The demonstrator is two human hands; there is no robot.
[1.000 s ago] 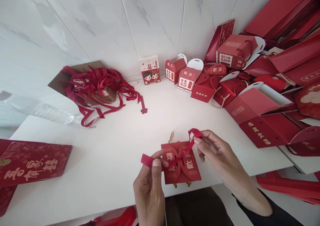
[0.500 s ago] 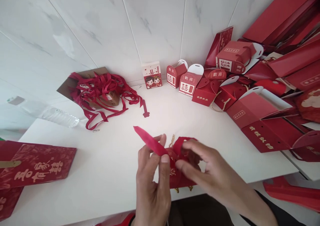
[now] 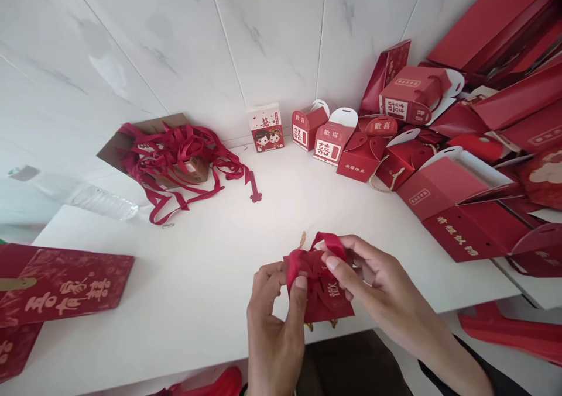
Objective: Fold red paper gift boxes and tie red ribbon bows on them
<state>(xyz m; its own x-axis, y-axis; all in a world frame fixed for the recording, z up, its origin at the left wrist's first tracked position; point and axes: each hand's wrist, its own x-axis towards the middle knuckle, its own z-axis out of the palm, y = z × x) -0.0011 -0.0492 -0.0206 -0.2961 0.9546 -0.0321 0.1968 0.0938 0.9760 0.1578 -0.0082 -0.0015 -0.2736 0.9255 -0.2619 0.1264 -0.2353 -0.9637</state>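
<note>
A small red gift box with pale lettering stands near the front edge of the table. At its top, a red ribbon curves in loops between my two hands. My left hand pinches one part of the ribbon at the box's left side, thumb pressed against the fingers. On the right, my right hand has thumb and fingers closed on another loop of it. Behind the ribbon a bit of gold cord sticks up. My fingers partly cover the box's upper front.
A cardboard box spilling red ribbons stands at the back left, near a clear plastic bottle. Small red boxes line the wall, and more are piled at the right. A red gift bag lies at the left edge.
The ribbon's free end, which stuck out to the upper left, is now folded down into a loop under my left thumb. My right hand has lifted slightly, showing more of the box front.
</note>
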